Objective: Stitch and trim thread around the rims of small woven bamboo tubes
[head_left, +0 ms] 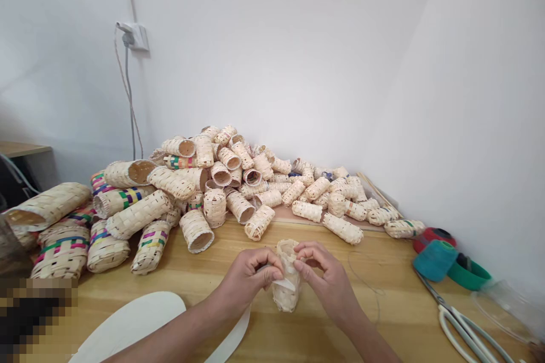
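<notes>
A small woven basket [286, 298], tube-shaped and pale, stands upright between my hands with its open mouth facing up. My left hand [254, 275] pinches the end of a white strip [232, 339] against the basket's near side. The strip trails down past my left wrist toward the bottom edge of the view. My right hand [326, 278] grips the basket's rim on the right side, thumb outside and fingers at the top. A thin thread [370, 288] lies on the table to the right of that hand.
A large pile of similar woven baskets [198, 235] covers the back and left of the wooden table [204, 272]. To the right are white-handled scissors [462, 329], a teal thread spool [435, 261] and a green ring [470, 277]. White strip material [131, 317] lies at front left.
</notes>
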`<state>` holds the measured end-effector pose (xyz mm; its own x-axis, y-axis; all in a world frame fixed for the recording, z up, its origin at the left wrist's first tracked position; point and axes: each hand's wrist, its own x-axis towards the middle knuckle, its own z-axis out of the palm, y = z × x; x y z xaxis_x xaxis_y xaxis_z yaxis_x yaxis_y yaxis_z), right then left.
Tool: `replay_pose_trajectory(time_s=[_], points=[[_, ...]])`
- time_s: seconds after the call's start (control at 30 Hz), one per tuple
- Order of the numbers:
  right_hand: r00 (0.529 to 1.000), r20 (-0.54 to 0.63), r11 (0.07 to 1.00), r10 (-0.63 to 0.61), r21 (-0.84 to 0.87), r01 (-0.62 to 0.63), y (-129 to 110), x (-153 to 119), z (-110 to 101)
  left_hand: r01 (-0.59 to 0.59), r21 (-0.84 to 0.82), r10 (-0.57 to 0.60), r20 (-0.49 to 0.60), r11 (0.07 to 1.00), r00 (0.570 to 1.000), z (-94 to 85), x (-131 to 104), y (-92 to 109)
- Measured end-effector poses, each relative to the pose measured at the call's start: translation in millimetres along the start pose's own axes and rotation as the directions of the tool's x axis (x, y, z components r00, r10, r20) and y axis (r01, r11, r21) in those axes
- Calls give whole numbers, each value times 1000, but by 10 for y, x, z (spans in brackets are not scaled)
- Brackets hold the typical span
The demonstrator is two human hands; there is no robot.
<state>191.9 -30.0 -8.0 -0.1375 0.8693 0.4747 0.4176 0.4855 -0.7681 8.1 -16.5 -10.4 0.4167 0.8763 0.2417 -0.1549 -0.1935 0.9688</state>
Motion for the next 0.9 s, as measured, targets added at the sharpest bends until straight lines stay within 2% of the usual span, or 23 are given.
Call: replay_pose_trajectory(time_s=[0.1,0.33,0.6,0.7,0.9], points=[[1000,12,1000,-17,-14,17,-37,-6,-9,-17,-4,17,12,1000,1000,23,-6,38],[997,61,997,-39,-65,43,-65,-28,-10,-18,168,27,-50,986,998,32,19,-6],[992,98,991,-85,-94,94,-85,-35,-1,-177,346,184,14,921,983,36,-8,-17],[986,114,984,-120,-116,133,-105,-45,6,-208,412,229,-2,887,973,42,-12,-36],[973,159,974,-167,-129,188,-129,-71,-20,-180,515,235,-43,838,971,47,-29,-61]])
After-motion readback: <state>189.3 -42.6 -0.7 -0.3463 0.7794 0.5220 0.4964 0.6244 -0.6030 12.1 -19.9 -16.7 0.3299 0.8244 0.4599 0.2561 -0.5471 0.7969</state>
